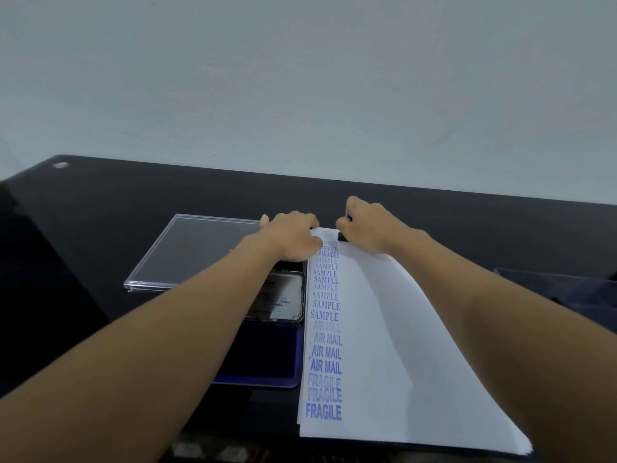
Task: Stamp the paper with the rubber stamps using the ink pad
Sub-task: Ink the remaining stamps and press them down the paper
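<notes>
A white paper [384,345] lies on the black table, with a column of blue prints down its left side reading AMENDED, SAMPLE, AIR MAIL and FRAGILE. At the paper's far end my right hand [367,225] grips a small dark rubber stamp [342,236] and holds it down on the sheet. My left hand [293,235] rests on the paper's far left corner, fingers bent, beside the stamp. The open blue ink pad [267,355] sits left of the paper, partly hidden by my left forearm, its lid [283,300] folded back.
A clear plastic case [187,252] lies flat at the left behind the ink pad. A dark transparent tray [561,289] stands at the right edge. The pale wall rises just behind the table's far edge.
</notes>
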Motion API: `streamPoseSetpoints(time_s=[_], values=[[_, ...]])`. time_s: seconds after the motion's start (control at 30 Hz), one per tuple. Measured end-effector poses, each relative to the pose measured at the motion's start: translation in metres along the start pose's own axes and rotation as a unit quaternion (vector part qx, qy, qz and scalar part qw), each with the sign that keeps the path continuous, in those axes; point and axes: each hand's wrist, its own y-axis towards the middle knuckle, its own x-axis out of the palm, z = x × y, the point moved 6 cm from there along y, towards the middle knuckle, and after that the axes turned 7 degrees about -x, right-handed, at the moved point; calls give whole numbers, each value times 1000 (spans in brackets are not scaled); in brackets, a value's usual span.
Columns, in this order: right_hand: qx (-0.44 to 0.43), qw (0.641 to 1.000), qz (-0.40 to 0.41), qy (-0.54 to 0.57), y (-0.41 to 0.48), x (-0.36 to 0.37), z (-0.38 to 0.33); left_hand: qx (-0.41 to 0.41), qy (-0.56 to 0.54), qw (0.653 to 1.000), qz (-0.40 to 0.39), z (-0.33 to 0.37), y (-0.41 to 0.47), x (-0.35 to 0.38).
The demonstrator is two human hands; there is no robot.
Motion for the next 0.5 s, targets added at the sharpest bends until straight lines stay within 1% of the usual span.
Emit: streamPoseSetpoints(time_s=[0.1,0.17,0.27,0.33,0.4,0.5], values=[[5,1000,-8,-8,1,-3,-1,-10,-8,1000,-13,1,-3,-2],[6,1000,6,-11,2,-11,-1,-16,-35,999,-8,4,-5,-7],[8,999,49,6,-3,-35,0,-18,-93,994,56,8,-10,-27],[10,998,59,-1,-8,-49,0,-9,-133,987,94,11,-19,-44],[7,998,61,-12,-13,-60,1,-5,-172,980,101,13,-30,-58],[6,997,73,-22,-22,-74,2,2,-181,978,104,9,-48,-74]])
